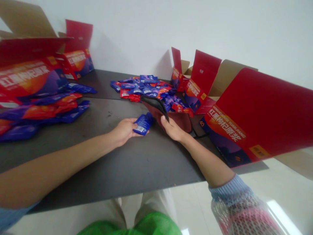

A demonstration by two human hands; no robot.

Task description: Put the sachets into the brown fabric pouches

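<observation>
My left hand [123,130] is closed on a small blue pouch [142,124] with white print and a barcode, held just above the dark table. Beside it, my right hand [173,129] grips the black edge of a soft, reddish-brown bag [181,121], thumb on top. The bag's near side is lifted, and part of it is hidden behind my right hand. The pouch's far end is close to the bag's raised edge; whether they touch I cannot tell. Behind the bag lies a loose pile of blue and red pouches [146,87].
A large open red carton [227,130] stands at the right, with smaller open cartons [194,93] behind it. More open red cartons [29,80] stand at the left, with blurred pouches [49,111] before them. The table [151,163] ends near my legs; a white wall is behind.
</observation>
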